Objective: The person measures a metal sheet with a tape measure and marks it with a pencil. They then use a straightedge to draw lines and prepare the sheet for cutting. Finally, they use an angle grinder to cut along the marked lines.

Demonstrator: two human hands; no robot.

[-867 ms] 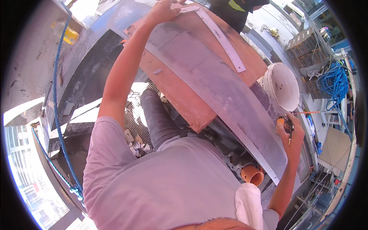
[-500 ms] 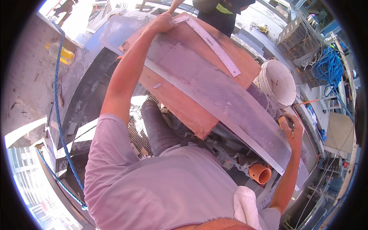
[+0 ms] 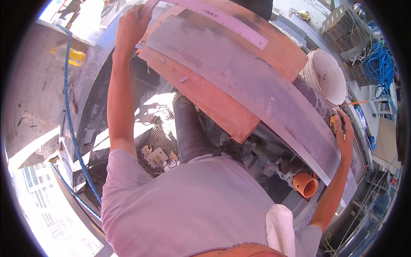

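Note:
My left hand [image 3: 133,26] is closed on the short leg of a flat metal carpenter's square [image 3: 227,19] at the far left. The long blade of the square lies across a reddish-brown board [image 3: 280,53]. In front of that board is a long grey panel [image 3: 239,81] with a pale strip along its near edge. My right hand [image 3: 346,130] is closed around a small yellow-and-black tool [image 3: 332,124] beside the panel's right end. A thin pointed tip sticks out below its fingers; its kind I cannot make out.
A dirty white bucket [image 3: 327,77] stands beyond the panel's right part. An orange pipe piece [image 3: 305,184] lies below the panel near my right forearm. Blue rope [image 3: 379,66] is coiled at the right; another blue rope [image 3: 67,98] hangs at the left, near a yellow bottle [image 3: 76,57].
My left hand has moved left with the square, which now lies farther up the board and at a flatter angle. My right hand keeps its hold near the panel's end. The view has shifted.

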